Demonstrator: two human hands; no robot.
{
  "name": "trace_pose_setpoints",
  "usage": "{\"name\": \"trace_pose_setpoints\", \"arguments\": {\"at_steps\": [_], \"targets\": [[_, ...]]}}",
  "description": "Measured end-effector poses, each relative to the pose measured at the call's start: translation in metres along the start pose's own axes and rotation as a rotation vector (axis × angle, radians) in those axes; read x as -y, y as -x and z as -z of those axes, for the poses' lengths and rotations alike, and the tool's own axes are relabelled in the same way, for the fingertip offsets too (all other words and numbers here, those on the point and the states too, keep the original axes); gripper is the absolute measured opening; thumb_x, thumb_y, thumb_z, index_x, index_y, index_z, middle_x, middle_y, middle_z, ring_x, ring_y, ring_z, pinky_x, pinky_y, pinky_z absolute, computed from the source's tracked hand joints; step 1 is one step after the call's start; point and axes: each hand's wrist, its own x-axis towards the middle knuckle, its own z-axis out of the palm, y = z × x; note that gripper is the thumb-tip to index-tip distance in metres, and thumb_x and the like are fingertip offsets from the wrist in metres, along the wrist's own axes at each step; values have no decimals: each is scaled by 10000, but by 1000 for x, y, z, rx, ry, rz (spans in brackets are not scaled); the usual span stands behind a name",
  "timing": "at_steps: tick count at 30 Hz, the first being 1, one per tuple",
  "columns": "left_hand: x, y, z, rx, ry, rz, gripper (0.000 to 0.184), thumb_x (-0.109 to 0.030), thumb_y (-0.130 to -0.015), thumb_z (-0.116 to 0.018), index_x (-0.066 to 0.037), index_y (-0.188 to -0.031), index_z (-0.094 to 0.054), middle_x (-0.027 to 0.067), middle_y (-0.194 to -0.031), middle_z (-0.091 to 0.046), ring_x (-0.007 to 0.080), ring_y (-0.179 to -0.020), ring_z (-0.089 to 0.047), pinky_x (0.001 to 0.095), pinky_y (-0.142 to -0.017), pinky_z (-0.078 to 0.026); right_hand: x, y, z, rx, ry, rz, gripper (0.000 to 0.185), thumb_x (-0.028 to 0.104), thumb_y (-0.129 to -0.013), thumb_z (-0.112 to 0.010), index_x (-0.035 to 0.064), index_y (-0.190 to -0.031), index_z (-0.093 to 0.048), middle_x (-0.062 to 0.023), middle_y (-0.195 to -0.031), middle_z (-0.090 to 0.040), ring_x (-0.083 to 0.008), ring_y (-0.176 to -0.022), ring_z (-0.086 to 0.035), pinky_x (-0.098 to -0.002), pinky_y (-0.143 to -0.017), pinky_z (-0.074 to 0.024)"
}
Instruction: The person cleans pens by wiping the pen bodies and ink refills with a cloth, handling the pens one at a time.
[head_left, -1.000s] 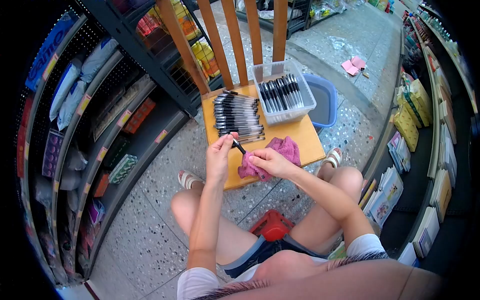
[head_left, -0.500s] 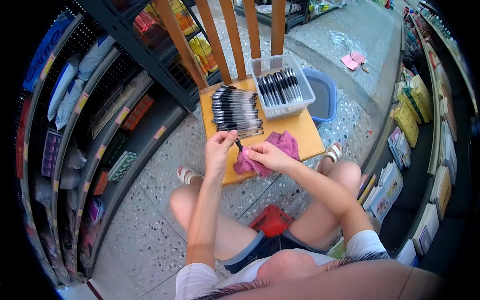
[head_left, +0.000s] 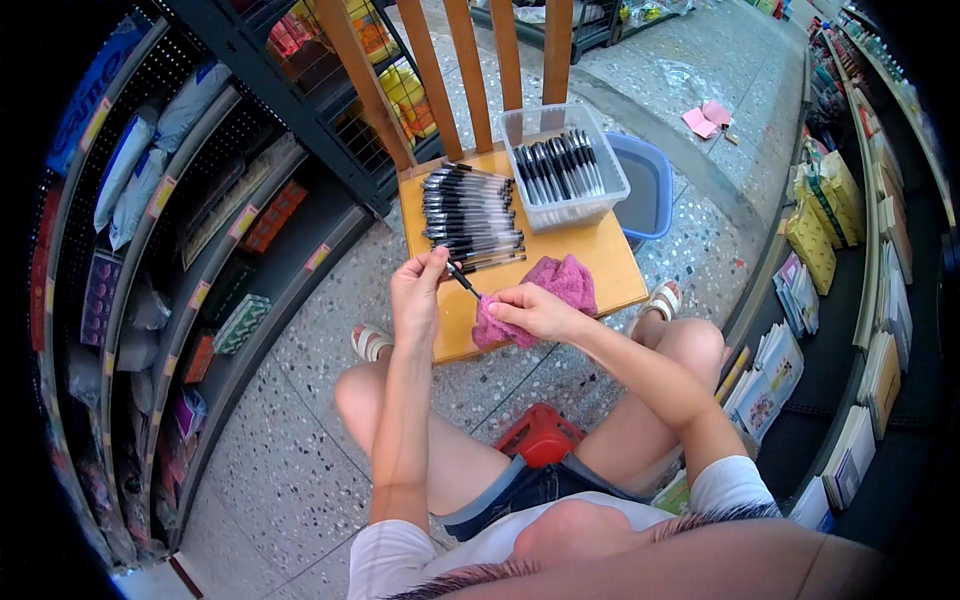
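Between my two hands, above the front of a wooden chair seat (head_left: 622,272), is a black pen (head_left: 463,279). My left hand (head_left: 418,285) pinches its upper left end. With my right hand (head_left: 530,311) I grip a pink cloth (head_left: 562,284) around the pen's lower end; the rest of the cloth lies bunched on the seat. Just beyond my left hand, a row of black and clear pens (head_left: 470,212) lies side by side on the chair. To their right stands a clear plastic box (head_left: 580,214) holding several more pens.
A blue basin (head_left: 655,190) sits on the floor behind the chair's right side. Shelves of packaged goods (head_left: 270,217) curve along the left, and shelves with books (head_left: 768,380) along the right. A red stool (head_left: 540,436) is under me. Pink paper (head_left: 707,118) lies on the floor.
My left hand has moved left and slightly up, away from my right hand. More of the pen shows between them. The cloth stays in my right hand.
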Motion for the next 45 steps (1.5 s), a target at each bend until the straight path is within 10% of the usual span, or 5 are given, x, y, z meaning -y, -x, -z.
{"name": "trace_pose_setpoints", "arguments": {"at_steps": [34,40,45], "targets": [[-18,-5,3,-37,118,-70,216,-185,-880,-607,19,-953,-613,45,-861,-632,93,-749,-573,218,-707,-458,7,15,8,-32,161,-7,256,235,-932,-498,17,-815,-565,58,-656,-464,-33,-626,-393,-235,-538,-368],[-10,-9,11,-114,-17,-155,176,-180,-852,-649,-7,-820,-631,18,-727,-622,55,-636,-510,185,-610,-399,10,13,7,-170,497,80,242,228,-879,-540,8,-786,-572,-133,-642,-539,-229,-598,-542,-350,-568,-420],[1,-16,14,-216,-15,-55,203,-225,-854,-647,-25,-819,-629,14,-719,-613,68,-627,-523,199,-589,-411,3,14,6,-326,879,389,193,233,-836,-571,43,-816,-597,-136,-691,-569,-314,-682,-558,-424,-602,-441]]}}
